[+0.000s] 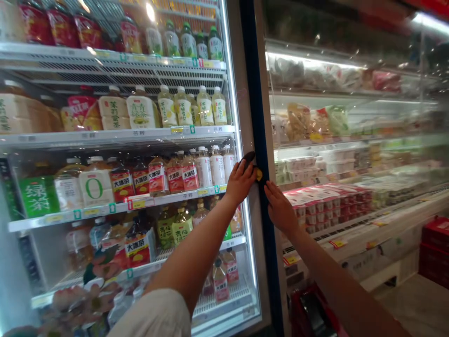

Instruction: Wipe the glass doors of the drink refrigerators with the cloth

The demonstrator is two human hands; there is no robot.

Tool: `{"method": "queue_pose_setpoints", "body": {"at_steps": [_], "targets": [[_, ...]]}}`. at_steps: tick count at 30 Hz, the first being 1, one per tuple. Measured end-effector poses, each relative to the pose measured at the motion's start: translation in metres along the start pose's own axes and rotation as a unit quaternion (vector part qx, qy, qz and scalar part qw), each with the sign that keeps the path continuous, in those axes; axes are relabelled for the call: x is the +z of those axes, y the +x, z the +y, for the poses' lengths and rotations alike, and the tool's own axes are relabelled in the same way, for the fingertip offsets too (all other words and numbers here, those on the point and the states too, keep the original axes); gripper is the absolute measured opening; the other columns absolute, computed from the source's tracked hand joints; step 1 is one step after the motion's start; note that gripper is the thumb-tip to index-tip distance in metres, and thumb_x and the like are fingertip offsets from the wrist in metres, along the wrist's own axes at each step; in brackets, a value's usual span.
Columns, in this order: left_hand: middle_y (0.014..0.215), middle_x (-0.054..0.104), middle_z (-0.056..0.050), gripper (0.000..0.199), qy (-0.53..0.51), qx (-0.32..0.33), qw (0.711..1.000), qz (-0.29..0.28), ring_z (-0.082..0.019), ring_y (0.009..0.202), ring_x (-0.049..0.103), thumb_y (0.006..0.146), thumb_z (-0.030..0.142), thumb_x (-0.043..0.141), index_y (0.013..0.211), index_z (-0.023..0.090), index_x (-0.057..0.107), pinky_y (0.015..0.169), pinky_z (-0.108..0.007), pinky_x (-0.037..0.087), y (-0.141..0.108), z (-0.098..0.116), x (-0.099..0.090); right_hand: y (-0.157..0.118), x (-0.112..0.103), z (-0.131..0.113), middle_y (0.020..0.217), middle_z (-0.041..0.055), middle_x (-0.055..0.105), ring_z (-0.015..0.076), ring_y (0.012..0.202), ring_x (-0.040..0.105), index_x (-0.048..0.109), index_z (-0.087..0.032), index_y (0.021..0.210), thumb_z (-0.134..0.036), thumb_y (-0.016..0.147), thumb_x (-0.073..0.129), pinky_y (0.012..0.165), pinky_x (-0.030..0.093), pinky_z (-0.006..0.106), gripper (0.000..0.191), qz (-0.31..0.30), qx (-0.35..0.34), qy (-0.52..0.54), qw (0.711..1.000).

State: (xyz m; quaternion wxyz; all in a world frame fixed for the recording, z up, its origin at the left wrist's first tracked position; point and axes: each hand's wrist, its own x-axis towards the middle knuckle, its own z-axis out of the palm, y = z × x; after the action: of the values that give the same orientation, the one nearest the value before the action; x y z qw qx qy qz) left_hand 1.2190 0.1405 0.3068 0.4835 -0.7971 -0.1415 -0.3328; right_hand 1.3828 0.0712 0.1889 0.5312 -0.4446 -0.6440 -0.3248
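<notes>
Our left hand [240, 182] lies flat and open against the grey edge of the glass cooler door [234, 79], fingers spread and pointing up. Just above the fingertips sits a dark oval piece [249, 159], and whether the hand has hold of it we cannot tell. A small yellow tag [258, 174] shows just beside it. Our right hand [280, 209] is open too, fingers slightly curled and touching the dark blue strip [260, 103] down the door's side, with nothing in its grasp. The door looks shut or nearly so, though we cannot be sure, and neither hand carries a bottle.

Behind the glass, white shelves [105, 135] fill the left of the frame, lined with bottled teas [157, 177] and green-capped drinks [189, 44] at the top. A white sleeve [154, 313] enters at the bottom centre. To the right runs an open chilled case [379, 224] stacked with packaged cups [315, 206] and bagged foods [298, 121]. Red crates [435, 243] stand at the right edge, above a pale tiled floor [410, 304], and a red basket [308, 313] sits at the bottom of the frame
</notes>
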Motion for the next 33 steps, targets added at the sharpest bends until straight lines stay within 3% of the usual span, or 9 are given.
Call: {"method": "queue_pose_setpoints", "body": {"at_steps": [2,8,12,15,20,22,25,29,33], "targets": [[0.155,0.052,-0.014,0.042,0.003,-0.019,1.000,0.004,-0.034,0.152,0.036,0.097,0.011,0.053,0.138,0.019,0.060,0.122,-0.061,0.037,-0.005,0.005,0.001,0.000,0.000,0.002,0.163,0.0107,0.041,0.0277,0.153,0.034,0.032,-0.022,0.162,0.002,0.084,0.040,0.123,0.040,0.056,0.082,0.017,0.014,0.017,1.000],[0.143,0.065,-0.003,0.031,-0.007,0.146,0.988,-0.040,-0.029,0.143,0.050,0.099,0.017,0.053,0.126,0.024,0.067,0.120,-0.050,0.044,-0.023,0.001,0.001,0.010,0.005,-0.005,0.161,0.0128,0.044,0.0277,0.153,0.035,0.038,-0.020,0.159,0.001,0.085,0.038,0.123,0.038,0.057,0.077,0.009,0.028,0.024,0.999],[0.152,0.056,-0.010,0.043,0.014,-0.004,1.000,0.006,-0.033,0.150,0.040,0.097,0.011,0.051,0.137,0.024,0.060,0.120,-0.058,0.040,-0.010,-0.024,-0.010,0.024,0.006,-0.007,0.161,0.0135,0.044,0.0281,0.153,0.035,0.040,-0.018,0.159,0.001,0.085,0.038,0.123,0.040,0.056,0.076,0.004,0.028,0.014,1.000],[0.154,0.054,-0.012,0.049,0.033,-0.066,0.996,0.039,-0.033,0.153,0.035,0.096,0.007,0.052,0.140,0.025,0.058,0.121,-0.062,0.037,-0.036,-0.014,-0.011,0.025,0.005,-0.006,0.162,0.0120,0.042,0.0281,0.153,0.036,0.038,-0.018,0.160,-0.001,0.087,0.038,0.123,0.040,0.054,0.075,0.017,0.048,0.005,0.999],[0.141,0.067,-0.005,0.030,0.031,0.149,0.988,0.024,-0.026,0.140,0.054,0.098,0.016,0.056,0.124,0.026,0.067,0.117,-0.050,0.047,-0.069,0.015,-0.001,0.028,0.007,-0.008,0.157,0.0099,0.050,0.0296,0.146,0.046,0.047,-0.022,0.155,-0.006,0.090,0.041,0.118,0.046,0.055,0.067,0.054,0.044,-0.002,0.998],[0.141,0.066,-0.006,0.032,0.029,0.110,0.993,0.018,-0.027,0.140,0.054,0.099,0.017,0.056,0.128,0.026,0.066,0.116,-0.051,0.048,-0.053,0.003,-0.004,0.034,0.009,-0.011,0.154,0.0095,0.054,0.0303,0.144,0.049,0.051,-0.023,0.152,-0.007,0.089,0.044,0.117,0.047,0.055,0.065,0.063,0.026,-0.009,0.998],[0.149,0.060,-0.010,0.040,0.044,-0.057,0.997,0.040,-0.033,0.148,0.043,0.097,0.016,0.057,0.136,0.026,0.062,0.118,-0.058,0.044,-0.030,-0.030,-0.021,0.043,0.011,-0.015,0.152,0.0104,0.056,0.0311,0.142,0.050,0.054,-0.021,0.148,-0.006,0.088,0.045,0.117,0.047,0.055,0.064,0.059,0.019,-0.014,0.998],[0.156,0.051,-0.014,0.045,0.066,-0.149,0.984,0.067,-0.036,0.155,0.027,0.096,0.015,0.058,0.140,0.024,0.059,0.119,-0.064,0.038,-0.062,-0.040,-0.035,0.045,0.020,-0.024,0.152,0.0103,0.056,0.0316,0.142,0.050,0.050,-0.023,0.152,-0.004,0.087,0.044,0.116,0.048,0.056,0.068,0.064,0.014,0.017,0.998],[0.149,0.060,-0.007,0.040,0.055,0.026,0.998,0.028,-0.031,0.151,0.039,0.096,0.012,0.058,0.134,0.025,0.063,0.121,-0.054,0.042,-0.104,-0.014,-0.030,0.046,0.034,-0.043,0.154,0.0100,0.054,0.0299,0.145,0.048,0.044,-0.023,0.156,-0.004,0.087,0.043,0.118,0.046,0.055,0.072,0.067,-0.003,0.052,0.996]]}}
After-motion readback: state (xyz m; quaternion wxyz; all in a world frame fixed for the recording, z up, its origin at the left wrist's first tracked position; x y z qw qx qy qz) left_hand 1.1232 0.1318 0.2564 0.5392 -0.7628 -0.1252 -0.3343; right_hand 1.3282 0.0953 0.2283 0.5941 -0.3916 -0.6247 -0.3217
